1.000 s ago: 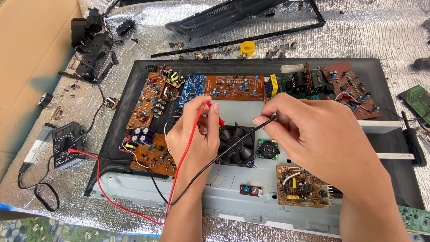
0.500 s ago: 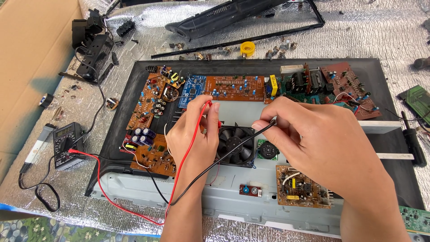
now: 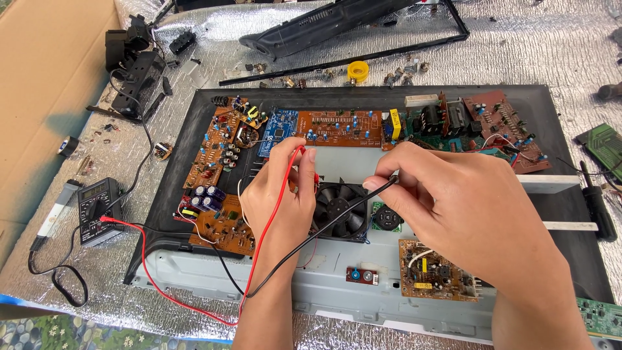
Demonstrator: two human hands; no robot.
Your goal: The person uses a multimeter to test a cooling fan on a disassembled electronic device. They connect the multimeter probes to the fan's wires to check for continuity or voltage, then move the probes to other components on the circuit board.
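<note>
My left hand (image 3: 280, 194) pinches a red probe (image 3: 304, 155) with its red lead (image 3: 259, 253) trailing down my forearm. Between the thumb and forefinger of my right hand (image 3: 463, 207) sits a black probe (image 3: 389, 183); its black lead (image 3: 311, 240) runs down to the left. Both hands hover over an opened black chassis (image 3: 170, 188) holding several brown circuit boards (image 3: 337, 126), right above a black cooling fan (image 3: 340, 206). Both leads run to a black multimeter (image 3: 96, 209) lying at the left.
The chassis rests on silver foil padding (image 3: 538, 45). A long black plastic cover (image 3: 337, 23) and a yellow tape roll (image 3: 357, 70) lie behind it with loose screws. Black parts (image 3: 136, 71) and a cardboard wall (image 3: 45, 84) are at the left. A screwdriver (image 3: 596, 204) lies at the right.
Both hands have shifted slightly toward the near side of the chassis. The grips on the two probes are unchanged.
</note>
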